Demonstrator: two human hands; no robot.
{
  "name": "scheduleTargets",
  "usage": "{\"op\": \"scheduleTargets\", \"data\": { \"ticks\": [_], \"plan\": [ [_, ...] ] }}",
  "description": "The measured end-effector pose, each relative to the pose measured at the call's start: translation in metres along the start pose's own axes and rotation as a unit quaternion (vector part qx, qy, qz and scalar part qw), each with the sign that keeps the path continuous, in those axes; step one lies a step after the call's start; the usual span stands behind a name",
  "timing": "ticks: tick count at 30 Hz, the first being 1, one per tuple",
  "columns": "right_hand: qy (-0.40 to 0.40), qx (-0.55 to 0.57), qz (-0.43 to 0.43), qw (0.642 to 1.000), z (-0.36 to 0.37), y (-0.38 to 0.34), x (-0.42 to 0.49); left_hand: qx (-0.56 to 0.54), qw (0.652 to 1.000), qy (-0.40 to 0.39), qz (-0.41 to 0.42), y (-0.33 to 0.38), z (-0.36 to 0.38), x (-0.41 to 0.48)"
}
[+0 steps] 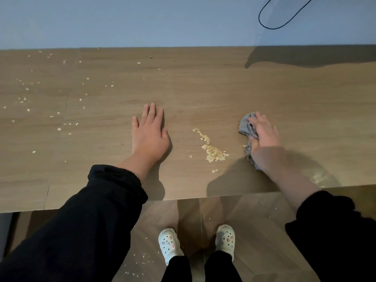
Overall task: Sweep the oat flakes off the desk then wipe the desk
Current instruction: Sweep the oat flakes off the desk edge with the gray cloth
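Oat flakes (212, 149) piled on desk (203, 88) | left hand (149, 135) flat | right hand (264, 133) grips cloth (246, 127)

Lit softly and evenly from above, middling in brightness, with a cool bluish cast on the wall (142, 21). Laid soft-edged shadows beside both forearms (138, 165) toward the near edge of the desk (203, 88), plus a darker, wavy one across its far right corner. Smeared the right hand (264, 133) and its forearm with motion blur, half transparent over the grey cloth (247, 127). Rendered the left hand (150, 135) and the oat flakes (213, 151) crisply. Bent the desk's far edge slightly toward the sides, wide-angle fashion.
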State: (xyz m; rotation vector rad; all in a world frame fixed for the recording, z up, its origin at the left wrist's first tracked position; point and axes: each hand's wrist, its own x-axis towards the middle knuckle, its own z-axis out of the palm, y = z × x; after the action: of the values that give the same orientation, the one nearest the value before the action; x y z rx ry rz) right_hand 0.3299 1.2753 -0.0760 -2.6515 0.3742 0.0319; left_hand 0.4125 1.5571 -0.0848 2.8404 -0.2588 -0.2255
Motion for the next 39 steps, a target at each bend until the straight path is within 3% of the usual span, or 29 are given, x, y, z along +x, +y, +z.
{"op": "scheduleTargets", "data": {
  "ticks": [4, 8, 13, 23, 29, 34, 39],
  "plan": [
    [0.015, -0.012, 0.016, 1.0, 0.021, -0.033, -0.026, -0.126, 0.991, 0.028, 0.047, -0.019, -0.019, -0.018],
    [0.05, -0.019, 0.088, 0.995, 0.039, -0.061, -0.034, -0.094, 0.992, 0.071, 0.044, -0.065, -0.037, -0.05],
    [0.058, -0.03, 0.131, 0.989, 0.052, -0.095, -0.034, -0.028, 0.998, 0.041, 0.029, -0.123, -0.05, -0.086],
    [0.03, -0.043, 0.065, 0.996, 0.083, -0.165, -0.027, 0.076, 0.995, -0.025, 0.056, -0.159, -0.035, -0.106],
    [-0.033, -0.055, -0.068, 0.996, 0.104, -0.219, -0.036, 0.094, 0.988, -0.046, 0.115, -0.161, -0.033, -0.106],
    [-0.058, -0.055, -0.138, 0.987, 0.088, -0.192, -0.026, 0.091, 0.984, -0.055, 0.146, -0.161, -0.034, -0.106],
    [-0.038, -0.058, -0.063, 0.996, 0.052, -0.134, -0.012, 0.108, 0.982, -0.056, 0.142, -0.16, -0.033, -0.106]
  ]
}}
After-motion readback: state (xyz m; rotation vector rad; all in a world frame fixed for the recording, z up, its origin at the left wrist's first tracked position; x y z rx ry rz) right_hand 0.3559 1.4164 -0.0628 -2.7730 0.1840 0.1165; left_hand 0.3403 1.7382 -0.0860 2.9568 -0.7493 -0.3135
